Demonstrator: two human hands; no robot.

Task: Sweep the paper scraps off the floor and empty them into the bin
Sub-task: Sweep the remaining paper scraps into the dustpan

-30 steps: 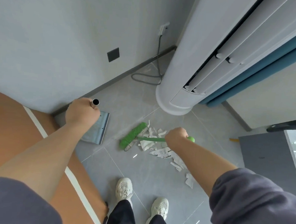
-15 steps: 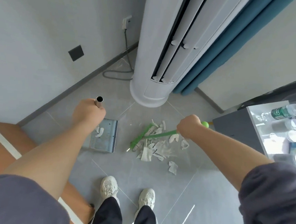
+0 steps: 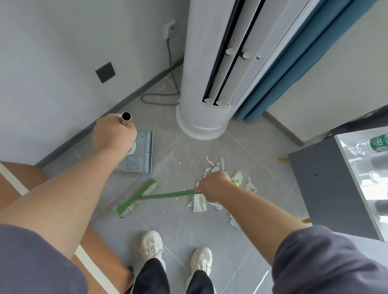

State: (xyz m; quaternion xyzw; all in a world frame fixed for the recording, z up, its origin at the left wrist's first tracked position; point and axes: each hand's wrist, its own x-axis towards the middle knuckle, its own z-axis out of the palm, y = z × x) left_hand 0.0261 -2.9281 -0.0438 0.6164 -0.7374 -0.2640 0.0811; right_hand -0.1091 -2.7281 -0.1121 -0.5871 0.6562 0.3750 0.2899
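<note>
Looking down on a glossy grey tiled floor [image 3: 178, 228] in a room corner, with a white tower unit [image 3: 206, 56] upright by the far wall. Left of the unit: a white socket [image 3: 169, 29] with a grey cable [image 3: 161, 103] looping onto the floor, and a black wall plate [image 3: 105, 72] further left. Right of the unit: a blue curtain [image 3: 285, 73], then a dark grey cabinet [image 3: 327, 190] with bottles on its shiny top. In front of the unit, toward its right: the paper scraps [image 3: 198, 203], scattered in 1 loose patch on the tiles. Front-left of the unit: a metal dustpan [image 3: 143, 154] flat on the floor, its tube handle [image 3: 125, 117] gripped by the left hand [image 3: 112, 133], fingers wrapped round. Right hand [image 3: 213, 185] clenched round the green broom [image 3: 169, 194] above the scraps, bristle head down at the floor between pan and 2 white shoes [image 3: 151, 243]. Far front-left of the unit: an orange-brown surface [image 3: 2, 184] with a white stripe.
</note>
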